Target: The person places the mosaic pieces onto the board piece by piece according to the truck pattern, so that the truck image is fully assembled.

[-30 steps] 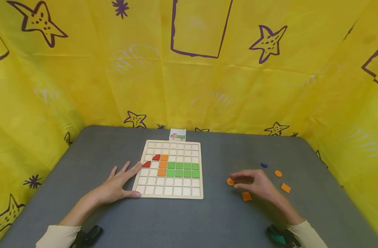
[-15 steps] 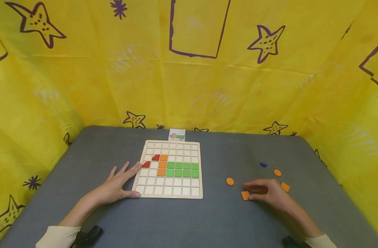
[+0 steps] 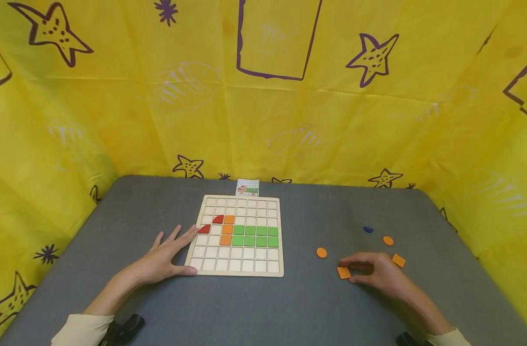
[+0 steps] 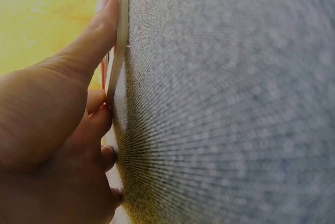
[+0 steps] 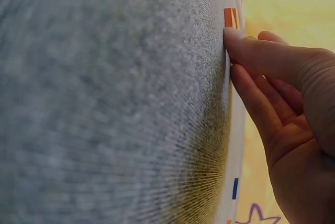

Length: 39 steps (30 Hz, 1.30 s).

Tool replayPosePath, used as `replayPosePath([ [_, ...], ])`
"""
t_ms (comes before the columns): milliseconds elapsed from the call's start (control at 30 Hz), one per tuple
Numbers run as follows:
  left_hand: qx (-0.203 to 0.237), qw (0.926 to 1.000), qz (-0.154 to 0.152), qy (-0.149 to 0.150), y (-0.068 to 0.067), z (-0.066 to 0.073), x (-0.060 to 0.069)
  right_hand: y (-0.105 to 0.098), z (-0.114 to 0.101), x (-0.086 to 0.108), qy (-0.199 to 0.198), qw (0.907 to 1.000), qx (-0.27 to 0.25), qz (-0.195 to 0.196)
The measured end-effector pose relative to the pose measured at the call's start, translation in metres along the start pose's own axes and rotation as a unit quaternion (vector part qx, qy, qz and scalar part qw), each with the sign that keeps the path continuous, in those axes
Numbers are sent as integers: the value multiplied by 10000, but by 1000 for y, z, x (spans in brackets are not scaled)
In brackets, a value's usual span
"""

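Loosely parted, right fingers touch an orange square; left fingers spread wide against a board.

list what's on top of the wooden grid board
Two red rounded pieces, three orange squares and eight green squares sit on the board. The cells beneath them are covered, so nothing there can be seen.

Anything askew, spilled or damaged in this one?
Nothing stands out: the green tiles sit evenly in the grid of the board, the orange discs lie loose on the table, and no spill or damage shows.
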State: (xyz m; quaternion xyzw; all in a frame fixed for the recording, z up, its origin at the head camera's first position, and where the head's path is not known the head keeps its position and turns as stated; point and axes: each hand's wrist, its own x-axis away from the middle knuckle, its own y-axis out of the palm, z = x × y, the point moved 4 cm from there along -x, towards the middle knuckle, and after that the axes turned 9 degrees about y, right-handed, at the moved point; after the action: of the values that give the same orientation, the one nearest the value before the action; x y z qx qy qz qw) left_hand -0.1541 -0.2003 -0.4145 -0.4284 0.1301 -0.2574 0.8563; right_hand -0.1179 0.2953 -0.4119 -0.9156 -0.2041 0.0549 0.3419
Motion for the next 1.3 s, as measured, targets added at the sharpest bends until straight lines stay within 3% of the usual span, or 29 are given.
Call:
replayPosePath([
  [200,17,10000,-18,-35,0,0,0,0,-2,-3,91,9996,245,82],
  [433,35,10000,3,-36,-1,1,0,2,-9,-14,-215,9974,607,324],
  [900,28,10000,3,-9,0,0,0,22,-40,-50,-280,9967,326,685],
  [1033,35,10000,32,1,0,-1,1,31,-54,-64,-169,9964,515,654],
  [1300,18,10000,28,25,0,-1,1,50,-78,-89,-344,9976,462,377],
])
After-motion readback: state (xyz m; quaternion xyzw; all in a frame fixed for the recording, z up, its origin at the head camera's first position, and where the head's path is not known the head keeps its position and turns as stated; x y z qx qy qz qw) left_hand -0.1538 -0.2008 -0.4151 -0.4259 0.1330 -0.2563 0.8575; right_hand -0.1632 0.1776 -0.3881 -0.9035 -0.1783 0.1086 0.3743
